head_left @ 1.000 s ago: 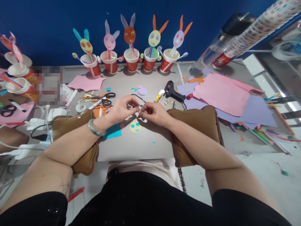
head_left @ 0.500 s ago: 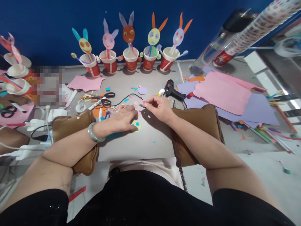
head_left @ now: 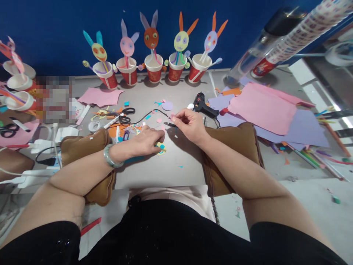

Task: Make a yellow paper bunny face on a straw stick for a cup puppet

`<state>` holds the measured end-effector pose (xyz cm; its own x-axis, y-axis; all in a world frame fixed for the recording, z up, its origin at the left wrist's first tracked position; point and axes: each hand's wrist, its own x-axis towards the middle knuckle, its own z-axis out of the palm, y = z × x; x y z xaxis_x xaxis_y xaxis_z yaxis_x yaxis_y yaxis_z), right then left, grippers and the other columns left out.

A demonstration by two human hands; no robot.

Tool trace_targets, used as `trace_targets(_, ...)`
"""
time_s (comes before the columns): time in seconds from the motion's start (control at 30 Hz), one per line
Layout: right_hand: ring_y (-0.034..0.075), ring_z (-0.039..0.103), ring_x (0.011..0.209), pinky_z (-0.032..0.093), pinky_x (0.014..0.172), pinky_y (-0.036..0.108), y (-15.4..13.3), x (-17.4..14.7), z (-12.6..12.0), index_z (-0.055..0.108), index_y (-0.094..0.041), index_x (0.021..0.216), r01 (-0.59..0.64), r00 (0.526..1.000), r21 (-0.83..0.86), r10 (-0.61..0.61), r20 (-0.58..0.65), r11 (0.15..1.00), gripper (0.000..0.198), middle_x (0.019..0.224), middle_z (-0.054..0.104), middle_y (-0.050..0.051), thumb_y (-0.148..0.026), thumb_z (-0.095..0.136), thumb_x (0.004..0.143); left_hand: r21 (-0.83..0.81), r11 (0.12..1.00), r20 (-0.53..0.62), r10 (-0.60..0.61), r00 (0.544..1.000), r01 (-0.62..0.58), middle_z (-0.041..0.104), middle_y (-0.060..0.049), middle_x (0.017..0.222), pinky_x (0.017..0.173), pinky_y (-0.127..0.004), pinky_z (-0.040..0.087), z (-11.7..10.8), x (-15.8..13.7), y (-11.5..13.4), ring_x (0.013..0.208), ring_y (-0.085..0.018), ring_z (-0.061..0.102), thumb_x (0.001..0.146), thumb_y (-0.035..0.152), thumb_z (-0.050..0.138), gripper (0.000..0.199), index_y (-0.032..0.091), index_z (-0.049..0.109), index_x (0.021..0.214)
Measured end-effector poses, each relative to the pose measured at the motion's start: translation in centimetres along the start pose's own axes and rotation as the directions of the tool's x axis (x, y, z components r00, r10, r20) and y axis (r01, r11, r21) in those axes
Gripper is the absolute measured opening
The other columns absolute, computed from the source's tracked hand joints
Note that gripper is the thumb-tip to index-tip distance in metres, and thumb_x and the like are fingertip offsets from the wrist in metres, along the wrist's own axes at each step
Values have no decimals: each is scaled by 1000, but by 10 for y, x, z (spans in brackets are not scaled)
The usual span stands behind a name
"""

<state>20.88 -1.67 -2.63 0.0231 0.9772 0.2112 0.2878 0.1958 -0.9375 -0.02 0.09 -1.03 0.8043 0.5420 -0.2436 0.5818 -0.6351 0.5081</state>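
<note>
One yellow paper disc [head_left: 162, 147] with blue spots, on the grey table [head_left: 157, 173] just in front of the person, partly covered by the left hand [head_left: 149, 141]. Left fingers curled at the disc's edge; can't tell if they pinch it or only rest on it. Right hand [head_left: 193, 126]: thumb and index closed together on a small pink piece [head_left: 172, 117], other fingers folded in. Disc should be very light, thin, bendy, easy to crease or tear; best held by the rim, off the spots, maybe nudged to an edge first since flat paper is hard to pick up. Pink piece looks just as flimsy; fingertip pinch suits it, light pressure only. Nearby: dark pen-like tool [head_left: 170, 124] right under the right fingertips, partly hidden, could snag; black cable [head_left: 150, 112] curving behind both hands; loose pink dot [head_left: 159, 120], lilac oval [head_left: 167, 105] farther back, easily brushed aside. Scissors [head_left: 128, 110] and scraps lie left, black glue gun [head_left: 204, 105] just beyond the right hand, limiting reach that way. Brown cushions [head_left: 231, 158] sit under both forearms, boxing in sideways elbow room. Cups [head_left: 153, 75] with rabbit heads line the back, well apart.
</note>
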Motion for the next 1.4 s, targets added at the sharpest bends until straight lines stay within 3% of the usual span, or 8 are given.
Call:
trace_targets(0.17,12,55,66,47,64,27,-2,1,-6,63,-20,75,-1,999,176,-7,46,984,29,73,66,0,-44,78,79,-324,942,-105,-128,986,88,62,3,73,68,-30,43,-4,2,4,65,-14,56,74,25,60,28,19,61,101)
trace_targets(0.3,13,60,73,50,71,29,-5,2,-11,66,-20,75,-63,974,348,-18,226,935,31,79,66,1,-47,82,76,-507,860,-225,-197,954,58,70,-1,78,65,-28,45,-10,4,5,67,-14,59,75,29,62,17,17,67,87)
trace_targets(0.47,12,61,78,51,73,28,-8,0,-11,71,-20,75,-43,910,277,-77,407,960,31,92,64,3,-48,82,78,-636,771,-331,-223,917,-41,70,-2,76,61,-25,44,-8,8,-3,66,-12,58,73,29,69,18,16,71,84)
trace_targets(0.7,14,65,80,52,74,28,-7,-2,-9,72,-19,75,10,887,222,-111,448,975,25,90,70,6,-42,80,81,-730,673,-395,-277,876,-116,70,-4,85,60,-23,46,-8,10,-6,65,-9,58,67,34,81,36,14,68,94)
trace_targets(0.93,11,60,61,47,58,24,-8,-4,-8,72,-16,78,-120,884,177,24,466,977,31,72,73,4,-46,80,78,-796,596,-359,-318,878,-109,70,-3,84,69,-26,52,-12,9,-3,73,-12,64,67,28,80,34,14,66,95)
trace_targets(1.17,9,55,56,42,52,23,-11,-5,-6,72,-16,75,-60,904,145,-8,428,988,30,72,73,4,-45,80,78,-904,424,-214,-341,915,-54,65,1,75,61,-24,46,-7,11,-4,64,-10,59,70,41,82,33,15,66,83)
trace_targets(1.4,9,56,58,43,54,23,-13,-6,-6,72,-17,74,-29,903,142,-35,427,989,30,74,73,4,-46,80,78,-898,440,-158,-360,920,18,60,2,66,53,-23,40,-6,9,-2,57,-9,52,72,46,80,34,17,65,73)
